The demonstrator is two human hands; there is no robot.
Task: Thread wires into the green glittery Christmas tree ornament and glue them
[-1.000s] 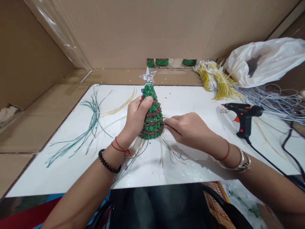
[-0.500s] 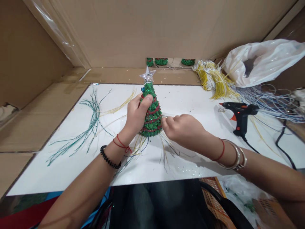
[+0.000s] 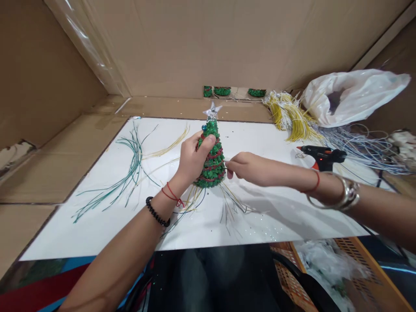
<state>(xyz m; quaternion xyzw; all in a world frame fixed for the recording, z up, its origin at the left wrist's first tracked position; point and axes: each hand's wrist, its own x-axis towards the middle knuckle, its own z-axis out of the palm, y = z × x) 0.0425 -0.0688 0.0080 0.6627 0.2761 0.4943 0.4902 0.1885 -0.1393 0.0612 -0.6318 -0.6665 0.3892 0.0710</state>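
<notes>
White desk (image 3: 107, 234), cardboard walls (image 3: 208, 47) behind and at sides, clear tape (image 3: 79, 37) along left corner. Low slot in back wall shows green-and-red pieces (image 3: 222, 91), tops cut off. Back right: yellow-white wire bundle (image 3: 297, 123), open white plastic bag (image 3: 364, 93) just beside, blue-white wires (image 3: 357, 145) loose in front. Black glue gun (image 3: 320, 152), orange tip pointing left, red light lit, handle partly hidden. Below desk, right: orange crate (image 3: 383, 277), clear plastic (image 3: 325, 262) beside its slotted wall. Lower left: red item (image 3: 42, 288), blue item (image 3: 76, 262), both partly hidden.

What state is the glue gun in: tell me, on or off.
On, it seems: the glue gun shows a small red light glowing on its body.
</notes>
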